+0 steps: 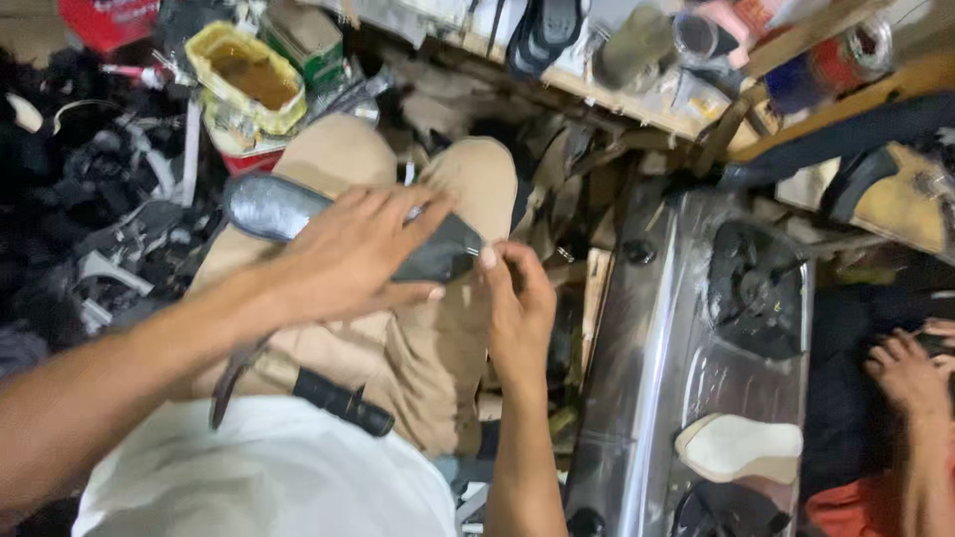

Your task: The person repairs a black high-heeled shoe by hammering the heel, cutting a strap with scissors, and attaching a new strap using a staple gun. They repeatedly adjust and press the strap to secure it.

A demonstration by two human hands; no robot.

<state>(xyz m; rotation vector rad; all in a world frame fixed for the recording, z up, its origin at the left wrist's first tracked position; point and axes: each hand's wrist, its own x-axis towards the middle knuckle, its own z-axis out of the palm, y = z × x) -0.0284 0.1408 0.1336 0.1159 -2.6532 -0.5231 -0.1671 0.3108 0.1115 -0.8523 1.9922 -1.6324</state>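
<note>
A dark grey shoe sole [269,207] lies across my lap, on my tan trousers [438,348]. My left hand [353,254] rests flat on top of the sole, fingers spread. My right hand [517,298] pinches the sole's right end between thumb and fingers. A black-handled tool [343,401] lies on my thigh below the left forearm, its blade partly hidden.
A steel two-burner gas stove [647,348] stands to the right, with a pale insole [741,447] on it. Another person's hand [905,373] is at the far right. A yellow open tin [247,75] and dark shoe parts [109,219] crowd the left. Shelves with cans sit above.
</note>
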